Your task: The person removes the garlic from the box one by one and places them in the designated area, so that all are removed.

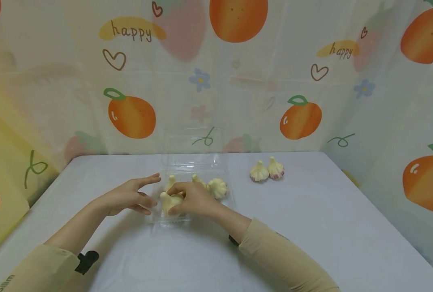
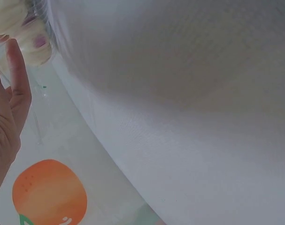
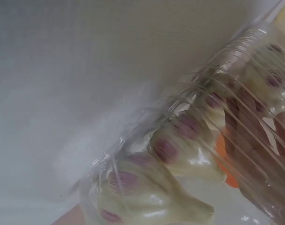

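A clear plastic box stands on the table, its hinged lid raised at the back. My right hand reaches over it and grips a garlic bulb at the front left corner, thumb in front. Behind that bulb another garlic bulb shows its stem, and a bulb lies at the right end. Through the ribbed plastic, the right wrist view shows purple-marked bulbs. Just left of the box, my left hand hovers with fingers spread, holding nothing.
Two garlic bulbs sit together on the table at the back right of the box. A white cloth covers the table. Behind and beside it hang curtains printed with oranges and hearts.
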